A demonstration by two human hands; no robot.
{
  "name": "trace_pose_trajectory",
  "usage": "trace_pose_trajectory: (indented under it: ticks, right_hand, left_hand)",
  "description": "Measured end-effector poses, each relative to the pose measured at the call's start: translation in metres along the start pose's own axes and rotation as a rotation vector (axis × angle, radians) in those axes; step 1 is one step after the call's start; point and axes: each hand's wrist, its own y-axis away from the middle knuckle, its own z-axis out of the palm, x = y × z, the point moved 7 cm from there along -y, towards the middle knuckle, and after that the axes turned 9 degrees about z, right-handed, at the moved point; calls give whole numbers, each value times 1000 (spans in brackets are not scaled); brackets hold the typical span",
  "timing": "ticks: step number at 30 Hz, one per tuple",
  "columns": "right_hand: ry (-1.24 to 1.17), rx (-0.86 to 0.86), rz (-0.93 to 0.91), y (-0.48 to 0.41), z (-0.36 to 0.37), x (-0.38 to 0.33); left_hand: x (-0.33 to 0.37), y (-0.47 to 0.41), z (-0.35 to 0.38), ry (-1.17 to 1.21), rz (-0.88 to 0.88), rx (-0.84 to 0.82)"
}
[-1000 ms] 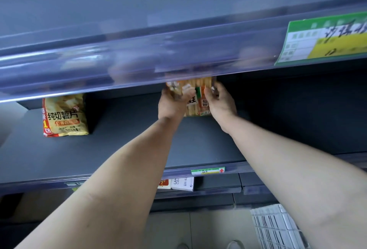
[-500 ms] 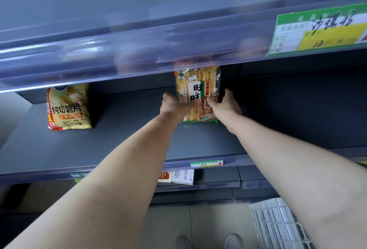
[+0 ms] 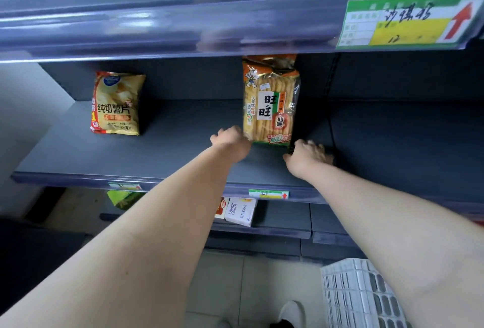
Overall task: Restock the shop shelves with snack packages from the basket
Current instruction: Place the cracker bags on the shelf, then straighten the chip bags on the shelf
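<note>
Shop aisle with dark grey shelves and a pale tiled floor below. The cracker pack stands upright on the middle shelf, far back, about centre. Both arms reach in.

The left hand is against the pack's lower left corner, knuckles up and fingers bent. Its fingertips are hidden, so I cannot tell if it grips.

The right hand is just beside the pack's lower right corner. Its fingers are loosely bent and rest on the shelf, with nothing seen in its hold.

A yellow chip bag stands far left on the same shelf, well apart from the pack. A green price tag sits on the rail of the shelf above, at right, and a small tag on the middle shelf's near edge.

A white box and a green packet sit on a lower shelf. The white basket is on the floor near right, with a shoe beside it.
</note>
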Motion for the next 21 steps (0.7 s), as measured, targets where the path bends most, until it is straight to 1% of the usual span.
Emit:
trace_pose_trajectory:
  ticks: [2,4,9,12,16,21]
  right_hand:
    - [51,12,-29,14,5,-4]
    - [76,24,-81,30,10,-15]
    - [111,14,-267,87,33,-66]
    - [126,-1,-371,138,60,-100]
    - [166,-54,-541,228,111,-147]
    - [253,-177,-828,357,185,-196]
  left_hand:
    - [-10,12,6,-76,26,-36]
    - [-25,30,4,-101,33,-48]
    - [-79,96,-14,-125,6,46]
    - [-135,144,-18,-100,-70,54]
    - [-222,231,-12,-80,-182,63]
    - [-329,363,18,14,-393,76]
